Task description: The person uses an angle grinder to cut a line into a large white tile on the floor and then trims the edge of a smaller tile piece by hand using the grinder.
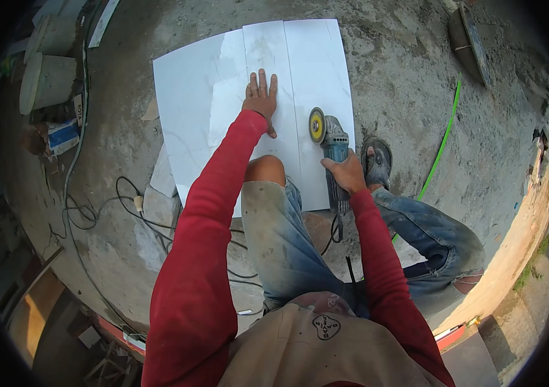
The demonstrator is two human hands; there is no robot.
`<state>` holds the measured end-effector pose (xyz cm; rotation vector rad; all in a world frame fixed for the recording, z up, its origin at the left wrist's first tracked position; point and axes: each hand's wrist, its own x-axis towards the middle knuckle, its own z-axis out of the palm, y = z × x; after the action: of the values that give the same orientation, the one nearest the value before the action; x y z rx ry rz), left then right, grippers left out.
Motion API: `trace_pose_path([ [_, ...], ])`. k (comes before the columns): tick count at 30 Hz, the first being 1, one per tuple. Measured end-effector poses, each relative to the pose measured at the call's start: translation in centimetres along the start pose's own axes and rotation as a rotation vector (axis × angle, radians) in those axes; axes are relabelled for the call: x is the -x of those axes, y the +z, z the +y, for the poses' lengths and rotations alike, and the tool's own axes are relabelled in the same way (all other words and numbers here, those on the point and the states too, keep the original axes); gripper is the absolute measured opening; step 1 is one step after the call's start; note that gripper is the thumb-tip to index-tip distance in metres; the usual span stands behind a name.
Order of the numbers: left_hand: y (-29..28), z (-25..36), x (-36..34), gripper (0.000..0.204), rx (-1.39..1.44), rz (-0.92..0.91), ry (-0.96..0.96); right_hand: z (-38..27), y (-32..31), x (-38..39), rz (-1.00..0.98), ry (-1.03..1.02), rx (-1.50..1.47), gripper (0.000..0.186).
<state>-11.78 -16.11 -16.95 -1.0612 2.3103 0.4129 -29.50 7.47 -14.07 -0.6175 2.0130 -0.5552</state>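
Observation:
A large white marbled tile [187, 84] lies on the rough ground in front of me, with thin straight lines running along its length. My left hand [261, 100] rests flat on it, fingers spread, just left of one line. In my right hand [345, 171] is an angle grinder [335, 147] with a blue-green body and a yellow-centred disc [316, 126]. The grinder is over the tile's right side, its disc to the right of the right-hand line. Whether the disc touches the tile or spins, I cannot tell. My left knee is against the tile's near part.
Pale buckets [47, 80] and a blue-and-white box [63, 137] stand at the far left. A long cable [74, 161] runs down the left, with black cord loops [142, 200] nearer me. A green strip [443, 142] lies to the right; a dark pan-like container [470, 45] is beyond.

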Motion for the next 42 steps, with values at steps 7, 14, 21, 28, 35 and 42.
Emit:
trace_pose_path([
  [7, 0.0, 0.4, -0.2, 0.167, -0.092, -0.018, -0.015, -0.7, 2.1, 0.0, -0.027, 0.016, 0.065, 0.068],
  [14, -0.1, 0.5, -0.1, 0.166, -0.093, -0.014, -0.01, -0.8, 2.4, -0.1, -0.043, 0.04, 0.118, 0.073],
  [21, -0.3, 0.5, -0.2, 0.165, -0.104, -0.025, -0.013, -1.1, 2.6, 0.0, -0.053, 0.067, 0.156, 0.076],
  [28, -0.1, 0.5, -0.2, 0.164, -0.091, -0.011, -0.014, -0.9, 2.7, 0.3, -0.059, 0.068, 0.152, 0.075],
  [35, -0.3, 0.6, -0.3, 0.166, -0.049, -0.021, -0.017, -2.5, 2.9, -1.3, -0.039, 0.083, 0.171, 0.074],
  [42, -0.2, 0.6, -0.4, 0.164, -0.087, -0.034, -0.01, -7.2, 2.5, -8.0, 0.027, 0.016, 0.209, 0.072],
])
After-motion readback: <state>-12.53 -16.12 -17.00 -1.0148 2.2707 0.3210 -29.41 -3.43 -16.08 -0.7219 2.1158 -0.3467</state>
